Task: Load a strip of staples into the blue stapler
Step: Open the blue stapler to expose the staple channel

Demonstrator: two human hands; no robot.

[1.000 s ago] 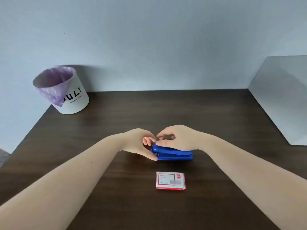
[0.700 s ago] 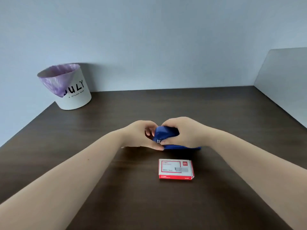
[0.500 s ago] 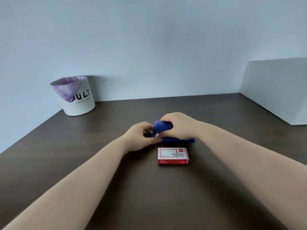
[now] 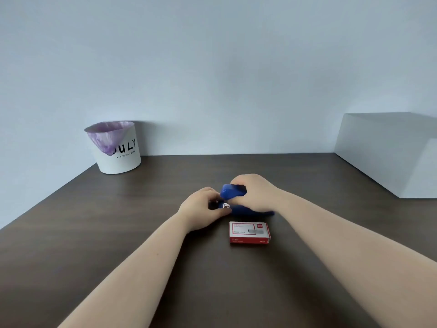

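Observation:
The blue stapler (image 4: 233, 192) lies on the dark wooden table (image 4: 118, 221), its top arm lifted away from the base. My right hand (image 4: 256, 194) grips that raised top arm from above. My left hand (image 4: 201, 210) pinches the front end of the lower part, where a bit of silver metal shows at the nose. Just in front of the stapler lies a closed red and white staple box (image 4: 249, 232). No loose staple strip is visible.
A white bin (image 4: 118, 150) with a purple liner stands at the table's back left against the wall. A large white block (image 4: 390, 152) sits along the right side of the table.
My right hand has lifted the stapler's top arm up from the closed position while my left hand stays at the front end. The camera has tilted upward.

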